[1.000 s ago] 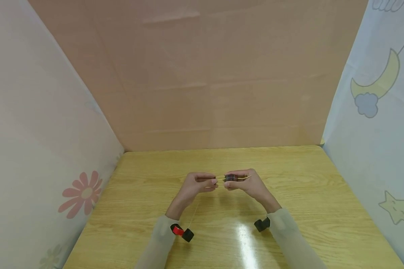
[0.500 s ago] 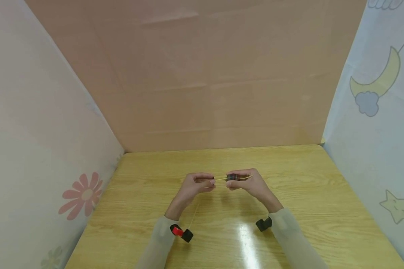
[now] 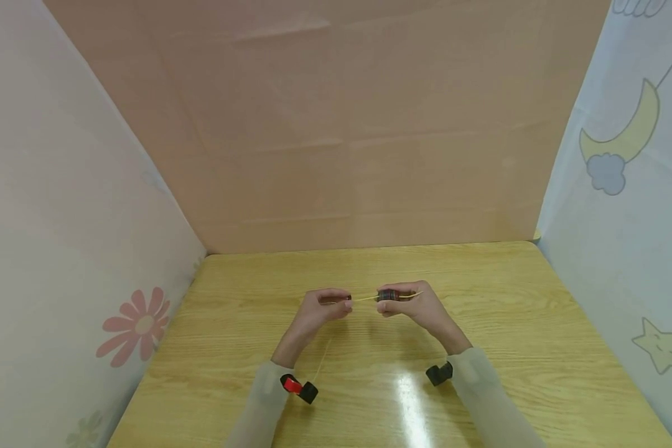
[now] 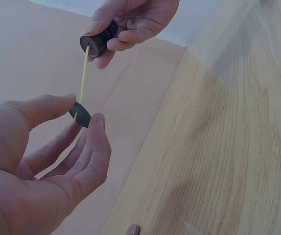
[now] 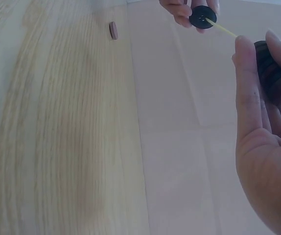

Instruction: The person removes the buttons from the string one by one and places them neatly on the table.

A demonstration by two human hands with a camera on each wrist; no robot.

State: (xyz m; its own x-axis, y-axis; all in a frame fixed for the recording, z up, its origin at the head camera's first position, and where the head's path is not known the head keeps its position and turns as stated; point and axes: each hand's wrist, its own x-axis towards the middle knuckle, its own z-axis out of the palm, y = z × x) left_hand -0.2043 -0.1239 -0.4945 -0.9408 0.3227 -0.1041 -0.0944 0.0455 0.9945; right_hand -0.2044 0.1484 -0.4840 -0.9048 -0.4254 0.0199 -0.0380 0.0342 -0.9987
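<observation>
My left hand (image 3: pixel 320 309) pinches a dark round button (image 4: pixel 83 117) between thumb and fingertips. A yellow cord (image 4: pixel 84 76) passes through it and runs taut to a stack of dark, banded buttons (image 3: pixel 388 295). My right hand (image 3: pixel 425 311) grips that stack between thumb and fingers. Holes show in the end face of the stack in the left wrist view, with the cord coming out of one. Beyond the stack's other side, a short length of cord lies against the right palm. Both hands are raised above the table, a small gap between them.
A small reddish-brown button (image 5: pixel 113 30) shows against the wooden tabletop (image 3: pixel 246 348). A thin strand hangs below the left hand. Wrist cameras (image 3: pixel 308 392) sit on both sleeves. A plain pinkish backdrop (image 3: pixel 341 155) stands behind, with patterned white panels at both sides.
My left hand has drawn slightly to the left with its button, lengthening the cord between it and the stack. The right hand has shifted a little to the right, still holding the stack.
</observation>
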